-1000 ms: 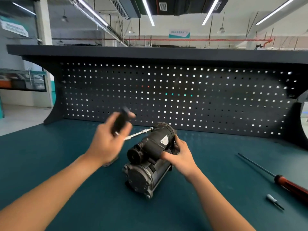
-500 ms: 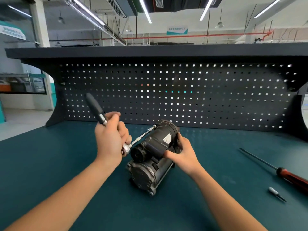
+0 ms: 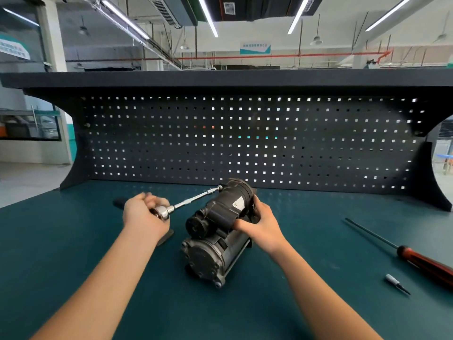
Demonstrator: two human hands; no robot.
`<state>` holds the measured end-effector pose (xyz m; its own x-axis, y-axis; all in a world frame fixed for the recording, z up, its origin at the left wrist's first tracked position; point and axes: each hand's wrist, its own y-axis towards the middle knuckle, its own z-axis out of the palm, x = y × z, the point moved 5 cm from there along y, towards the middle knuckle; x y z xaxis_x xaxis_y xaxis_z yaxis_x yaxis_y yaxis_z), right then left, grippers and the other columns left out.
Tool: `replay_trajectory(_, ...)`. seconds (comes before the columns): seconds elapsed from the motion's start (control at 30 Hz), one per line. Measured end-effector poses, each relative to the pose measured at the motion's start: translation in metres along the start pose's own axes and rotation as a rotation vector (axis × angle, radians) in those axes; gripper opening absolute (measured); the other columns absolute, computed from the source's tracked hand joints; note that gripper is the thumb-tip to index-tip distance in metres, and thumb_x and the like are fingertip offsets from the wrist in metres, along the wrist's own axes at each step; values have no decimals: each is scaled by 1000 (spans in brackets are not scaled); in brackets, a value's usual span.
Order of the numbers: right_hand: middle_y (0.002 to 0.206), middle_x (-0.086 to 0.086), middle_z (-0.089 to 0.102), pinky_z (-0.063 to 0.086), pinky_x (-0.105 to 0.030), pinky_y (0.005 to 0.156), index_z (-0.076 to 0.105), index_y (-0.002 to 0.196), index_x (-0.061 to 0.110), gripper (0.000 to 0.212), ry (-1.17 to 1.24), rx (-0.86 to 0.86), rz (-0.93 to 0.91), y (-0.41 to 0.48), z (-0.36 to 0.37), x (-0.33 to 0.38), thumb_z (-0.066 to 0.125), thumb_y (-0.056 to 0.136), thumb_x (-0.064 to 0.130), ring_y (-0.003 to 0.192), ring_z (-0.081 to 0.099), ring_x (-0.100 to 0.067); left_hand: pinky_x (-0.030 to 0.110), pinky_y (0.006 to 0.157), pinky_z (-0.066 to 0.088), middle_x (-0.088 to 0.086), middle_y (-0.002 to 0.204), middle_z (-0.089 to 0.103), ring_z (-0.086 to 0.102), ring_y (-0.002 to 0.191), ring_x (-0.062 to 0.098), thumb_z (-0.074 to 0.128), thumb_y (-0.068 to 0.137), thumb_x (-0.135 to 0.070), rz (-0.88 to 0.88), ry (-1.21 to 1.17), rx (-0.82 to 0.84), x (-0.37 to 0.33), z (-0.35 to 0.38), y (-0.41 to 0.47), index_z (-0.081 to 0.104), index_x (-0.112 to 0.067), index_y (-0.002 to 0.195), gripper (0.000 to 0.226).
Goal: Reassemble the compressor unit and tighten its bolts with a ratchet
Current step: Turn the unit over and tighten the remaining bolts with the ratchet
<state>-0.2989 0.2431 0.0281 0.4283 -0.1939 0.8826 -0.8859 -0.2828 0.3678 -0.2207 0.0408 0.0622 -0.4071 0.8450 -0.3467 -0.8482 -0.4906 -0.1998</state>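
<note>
The dark compressor unit (image 3: pixel 215 231) lies on the teal bench mat, its round end cap toward me. My right hand (image 3: pixel 259 224) grips its black upper cylinder from the right side. My left hand (image 3: pixel 144 217) grips the ratchet (image 3: pixel 164 211) at its chrome head. The black handle sticks out to the left behind my hand. A long chrome extension (image 3: pixel 193 200) runs up and right from the ratchet head to the far end of the compressor, where its tip meets the housing. The bolt itself is hidden.
A long screwdriver (image 3: pixel 416 258) with a red and black handle lies on the mat at the right, a small bit (image 3: pixel 396 283) in front of it. A dark flat part (image 3: pixel 166 238) lies under my left wrist. The black pegboard (image 3: pixel 245 143) closes off the back.
The ratchet handle has swung from pointing up and left down to pointing left, near the mat. My left hand has turned with it. The right hand stays on the compressor.
</note>
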Motion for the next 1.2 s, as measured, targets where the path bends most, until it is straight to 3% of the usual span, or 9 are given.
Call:
replay_trajectory(0.17, 127, 3, 42, 34, -20, 98, 43, 136, 17, 109, -57, -4, 18, 1, -4, -3, 65, 38, 59, 119, 42, -8, 12, 34, 23, -11, 35, 25, 21, 29, 4, 34, 95, -3, 389, 477, 319, 3, 16, -17, 42, -16, 75, 25)
replay_trajectory(0.27, 124, 0, 44, 37, -22, 96, 49, 130, 18, 101, -40, -13, -2, 3, -3, -2, 65, 40, 59, 115, 45, -9, 13, 39, 28, -11, 39, 44, 36, 33, 3, 45, 87, -11, 922, 1286, 885, 16, 41, -55, 46, -28, 83, 18)
replay_trajectory(0.37, 120, 4, 44, 39, -29, 100, 48, 129, 20, 91, -30, 14, 11, 8, -3, -3, 73, 47, 50, 116, 45, -11, 13, 44, 31, -14, 56, 55, 45, 43, 2, 43, 77, -27, 1067, 1861, 1231, 35, 34, -64, 45, -33, 91, 15)
replay_trajectory(0.47, 127, 5, 42, 36, -28, 105, 47, 132, 21, 102, -24, 20, 14, 8, -3, -5, 67, 40, 58, 120, 43, -9, 22, 39, 34, 2, 43, 41, 33, 35, 8, 49, 94, -15, 875, 1260, 830, 11, 37, -51, 50, -23, 87, 11)
replay_trajectory(0.67, 134, 3, 36, 29, -19, 97, 37, 142, 20, 102, 5, 12, 13, 5, 1, -5, 69, 49, 51, 122, 37, -7, 8, 34, 32, -7, 30, 27, 31, 24, 9, 33, 98, -11, -14, -20, -23, -1, -7, 3, 31, -15, 61, 37)
replay_trajectory(0.8, 131, 4, 37, 31, -9, 87, 40, 139, 23, 101, 8, 7, -2, 4, 2, -4, 68, 46, 53, 111, 40, 2, 12, 31, 24, -9, 33, 24, 21, 26, 6, 37, 96, -8, 128, 232, 109, 4, 0, -1, 34, -17, 67, 31)
replay_trajectory(0.93, 130, 2, 40, 30, -3, 78, 44, 133, 26, 91, -3, -10, -35, 4, 4, -3, 67, 49, 51, 106, 38, 5, 17, 35, 29, -6, 38, 41, 33, 32, 4, 50, 87, -20, 760, 1094, 794, 13, 34, -44, 48, -28, 73, 16)
replay_trajectory(1.03, 130, 1, 40, 31, -2, 81, 43, 134, 25, 101, -31, -2, -50, 3, 3, -1, 58, 41, 59, 111, 36, 0, 17, 45, 29, -14, 51, 49, 40, 43, 8, 47, 84, -21, 919, 1727, 1188, 34, 39, -60, 46, -47, 81, 26)
replay_trajectory(1.2, 145, 7, 19, 23, -28, 111, 11, 150, 21, 127, -11, 90, 34, 1, 10, -5, 60, 41, 62, 137, 20, -12, 17, 36, 29, -8, 37, 34, 27, 32, 5, 47, 94, -13, 686, 944, 675, 9, 38, -47, 48, -17, 79, 16)
